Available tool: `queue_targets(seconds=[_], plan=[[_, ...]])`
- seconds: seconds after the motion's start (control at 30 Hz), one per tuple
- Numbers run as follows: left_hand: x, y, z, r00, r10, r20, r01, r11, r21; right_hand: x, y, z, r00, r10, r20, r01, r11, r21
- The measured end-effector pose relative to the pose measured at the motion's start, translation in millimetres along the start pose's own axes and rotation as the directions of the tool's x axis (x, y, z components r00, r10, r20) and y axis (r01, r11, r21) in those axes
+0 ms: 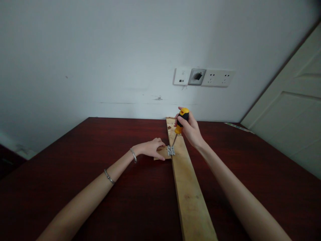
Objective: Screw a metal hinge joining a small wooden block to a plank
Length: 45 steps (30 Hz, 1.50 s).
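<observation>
My right hand (192, 129) is closed round the yellow and black handle of a screwdriver (179, 129). The screwdriver leans, its shaft pointing down to a small metal hinge (171, 150). That hinge lies across the seam between a long wooden plank (189, 190) and a small wooden block (162, 153) on the plank's left side. My left hand (151, 148) grips the small block, thumb on the near edge and fingers on the far edge. Whether the screwdriver tip sits in a screw is too small to tell.
The dark red tabletop (120, 201) carries the plank, which runs from the wall towards me. Wall sockets (218, 78) and a switch plate (181, 76) are on the white wall behind. A pale door (296, 110) stands at the right, with a thin printed strip (239, 128) near it.
</observation>
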<state>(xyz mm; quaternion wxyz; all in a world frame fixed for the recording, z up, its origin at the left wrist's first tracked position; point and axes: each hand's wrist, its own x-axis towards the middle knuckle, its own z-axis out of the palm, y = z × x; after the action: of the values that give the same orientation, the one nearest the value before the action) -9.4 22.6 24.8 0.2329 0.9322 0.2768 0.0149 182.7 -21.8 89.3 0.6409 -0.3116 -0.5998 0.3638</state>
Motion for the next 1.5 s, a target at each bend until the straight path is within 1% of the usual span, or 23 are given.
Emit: queue_targets(seconds=[0.1,0.13,0.2,0.33,0.5,0.6,0.83,0.93,1.03,1.13,1.2,1.3,1.4,1.5], plan=[[0.4,-1.2,0.3,1.0,0.007,0.0,-0.007,1.0,0.012,0.0,1.2,-2.1,0.997,0.032,0.064,-0.037,0.996,0.078],[0.6,-1.6,0.5,1.0,0.006,0.002,-0.006,1.0,0.017,-0.3,-0.1,-2.6,0.996,0.041,0.079,-0.048,0.996,0.078],[1.0,-2.2,1.0,1.0,0.001,0.001,-0.001,1.0,0.023,-0.9,-4.7,-3.2,0.995,0.05,0.083,-0.053,0.998,0.028],[1.5,-1.9,1.2,1.0,0.002,-0.004,-0.002,1.0,0.023,0.0,-10.9,-3.8,0.999,-0.009,0.04,0.013,0.996,-0.09],[2.0,-0.7,0.9,1.0,-0.001,-0.001,0.001,1.0,0.028,3.4,-4.1,-5.6,0.995,-0.1,0.016,0.101,0.985,-0.14],[2.0,-0.9,1.1,1.0,0.001,-0.003,-0.001,1.0,0.027,3.2,-1.6,-6.4,0.992,-0.123,0.033,0.127,0.975,-0.184],[1.4,-0.3,0.4,1.0,0.0,-0.001,0.0,0.999,0.04,-0.2,-3.0,-8.0,0.978,-0.176,0.115,0.201,0.944,-0.263],[1.2,1.0,-0.2,1.0,-0.005,0.003,0.005,0.999,0.045,-1.4,-6.1,-9.1,0.978,-0.167,0.127,0.196,0.946,-0.26],[1.0,2.2,-0.6,1.0,-0.014,0.01,0.013,0.999,0.047,-2.4,-10.8,-11.0,0.977,-0.139,0.159,0.173,0.96,-0.22],[1.0,2.1,-0.7,1.0,-0.012,0.008,0.012,0.999,0.048,-2.5,-13.2,-13.5,0.975,-0.138,0.176,0.169,0.969,-0.179],[1.2,1.3,-0.7,1.0,-0.005,0.003,0.005,0.999,0.045,-1.9,-12.7,-14.7,0.977,-0.14,0.161,0.171,0.966,-0.194],[1.4,0.7,-1.1,1.0,0.0,0.002,0.0,0.999,0.044,-0.8,-10.0,-14.7,0.983,-0.143,0.113,0.168,0.951,-0.26],[1.0,2.4,-2.2,1.0,-0.012,0.002,0.011,0.998,0.055,0.0,-7.6,-13.0,0.988,-0.138,0.067,0.152,0.94,-0.306],[0.1,5.6,-3.7,1.0,-0.026,0.008,0.025,0.998,0.057,0.7,-6.3,-11.2,0.989,-0.139,0.046,0.146,0.935,-0.323]])
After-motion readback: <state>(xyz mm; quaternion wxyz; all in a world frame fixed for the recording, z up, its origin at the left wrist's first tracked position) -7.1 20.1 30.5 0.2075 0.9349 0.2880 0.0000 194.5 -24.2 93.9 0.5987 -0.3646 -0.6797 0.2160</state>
